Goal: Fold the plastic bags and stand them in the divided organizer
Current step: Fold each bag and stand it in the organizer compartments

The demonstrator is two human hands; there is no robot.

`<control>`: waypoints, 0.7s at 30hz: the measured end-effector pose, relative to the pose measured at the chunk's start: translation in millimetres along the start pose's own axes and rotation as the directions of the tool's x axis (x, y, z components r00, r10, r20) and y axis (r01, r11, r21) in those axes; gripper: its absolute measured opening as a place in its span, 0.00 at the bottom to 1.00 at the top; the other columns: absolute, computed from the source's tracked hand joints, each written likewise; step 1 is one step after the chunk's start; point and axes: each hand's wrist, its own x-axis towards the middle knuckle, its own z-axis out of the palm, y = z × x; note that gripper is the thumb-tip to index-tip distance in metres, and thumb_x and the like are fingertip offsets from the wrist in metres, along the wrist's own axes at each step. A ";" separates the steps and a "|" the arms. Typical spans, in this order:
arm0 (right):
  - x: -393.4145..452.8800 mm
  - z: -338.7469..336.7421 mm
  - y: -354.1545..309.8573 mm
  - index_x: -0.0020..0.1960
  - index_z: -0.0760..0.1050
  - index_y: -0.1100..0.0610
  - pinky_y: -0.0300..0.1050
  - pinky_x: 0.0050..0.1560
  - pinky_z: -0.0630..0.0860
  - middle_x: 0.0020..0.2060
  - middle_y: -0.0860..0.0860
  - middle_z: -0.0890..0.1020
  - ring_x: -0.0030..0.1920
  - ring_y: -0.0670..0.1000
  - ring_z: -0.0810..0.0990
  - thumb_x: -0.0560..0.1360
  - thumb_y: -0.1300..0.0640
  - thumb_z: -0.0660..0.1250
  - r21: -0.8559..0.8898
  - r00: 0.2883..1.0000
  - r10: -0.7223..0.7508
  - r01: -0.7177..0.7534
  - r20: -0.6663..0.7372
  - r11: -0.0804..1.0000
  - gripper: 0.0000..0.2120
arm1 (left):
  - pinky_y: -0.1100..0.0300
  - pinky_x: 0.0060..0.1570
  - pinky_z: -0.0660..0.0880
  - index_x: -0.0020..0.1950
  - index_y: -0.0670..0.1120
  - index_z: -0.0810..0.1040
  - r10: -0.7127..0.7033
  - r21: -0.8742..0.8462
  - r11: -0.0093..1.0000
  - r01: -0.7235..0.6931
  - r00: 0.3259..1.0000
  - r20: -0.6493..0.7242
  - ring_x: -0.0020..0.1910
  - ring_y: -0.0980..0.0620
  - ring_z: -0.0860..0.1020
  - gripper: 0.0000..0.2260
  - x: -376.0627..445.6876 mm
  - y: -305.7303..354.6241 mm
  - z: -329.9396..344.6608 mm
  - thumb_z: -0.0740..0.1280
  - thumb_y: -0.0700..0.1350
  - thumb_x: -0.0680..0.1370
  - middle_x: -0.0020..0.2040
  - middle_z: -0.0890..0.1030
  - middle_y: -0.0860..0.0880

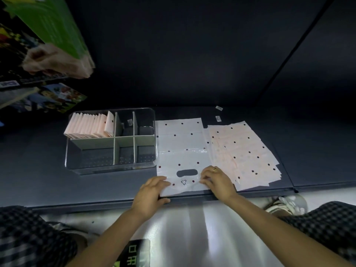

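Plastic bag [181, 151] flat — left hand [152, 191], right hand [217, 180] pinch its near edge.

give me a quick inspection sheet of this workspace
surface: dark table, dimly lit
job's things: flat bag spread out; stack of unfolded bags to its right; clear organizer to its left, folded bags standing in its far-left compartment
clutter: two small labels on the table; one in a far compartment
grippers: left hand and right hand pinch the flat bag's near edge
cables: nothing seen
surroundings: printed boxes at left, pale floor below
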 end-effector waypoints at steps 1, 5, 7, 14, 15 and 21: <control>2.0 -5.4 -2.3 0.48 0.79 0.61 0.44 0.52 0.72 0.49 0.52 0.81 0.51 0.53 0.75 0.76 0.57 0.67 0.003 0.998 -0.022 0.022 0.054 1.000 0.07 | 0.61 0.70 0.57 0.70 0.55 0.68 0.012 0.005 1.000 -0.013 1.000 0.020 0.72 0.56 0.59 0.26 0.6 0.9 -2.5 0.70 0.52 0.74 0.72 0.64 0.57; -0.3 -34.2 -10.4 0.47 0.75 0.56 0.46 0.52 0.73 0.44 0.52 0.81 0.47 0.52 0.77 0.77 0.56 0.64 0.185 0.962 -0.049 -0.002 0.270 0.983 0.04 | 0.57 0.72 0.56 0.74 0.56 0.61 0.082 0.046 0.995 -0.090 0.985 0.149 0.74 0.57 0.53 0.34 4.7 4.4 -22.7 0.72 0.50 0.72 0.76 0.56 0.57; -4.9 -48.5 -12.8 0.44 0.74 0.54 0.43 0.47 0.73 0.40 0.50 0.80 0.42 0.50 0.77 0.77 0.57 0.65 0.280 0.935 -0.033 -0.072 0.354 0.957 0.03 | 0.59 0.72 0.57 0.74 0.57 0.61 0.098 0.025 0.994 -0.107 0.969 0.225 0.73 0.58 0.56 0.34 4.3 6.9 -34.6 0.72 0.47 0.72 0.75 0.59 0.59; -6.8 -97.7 -16.2 0.44 0.74 0.52 0.28 0.35 0.65 0.35 0.42 0.75 0.32 0.37 0.71 0.78 0.57 0.64 0.313 0.736 -0.001 -0.287 0.677 0.905 0.04 | 0.63 0.42 0.66 0.47 0.40 0.81 0.040 -0.566 0.814 0.131 0.959 0.280 0.35 0.57 0.70 0.09 -1.5 25.0 -65.8 0.66 0.45 0.78 0.35 0.74 0.52; -3.9 -101.3 -15.6 0.45 0.75 0.53 0.26 0.36 0.66 0.37 0.43 0.75 0.33 0.35 0.72 0.79 0.59 0.62 0.335 0.724 -0.002 -0.316 0.690 0.888 0.05 | 0.65 0.45 0.67 0.48 0.41 0.82 0.042 -0.627 0.760 0.171 0.950 0.310 0.36 0.57 0.71 0.09 -2.6 27.1 -68.5 0.65 0.45 0.79 0.36 0.75 0.53; 22.0 -110.4 -17.3 0.53 0.79 0.52 0.38 0.48 0.73 0.49 0.45 0.80 0.49 0.44 0.79 0.73 0.39 0.63 0.423 0.770 0.138 -0.480 0.623 0.769 0.19 | 0.65 0.38 0.78 0.55 0.43 0.80 -0.215 -0.848 0.431 0.310 0.947 0.237 0.38 0.58 0.82 0.09 -6.2 36.2 -59.0 0.61 0.42 0.80 0.39 0.84 0.53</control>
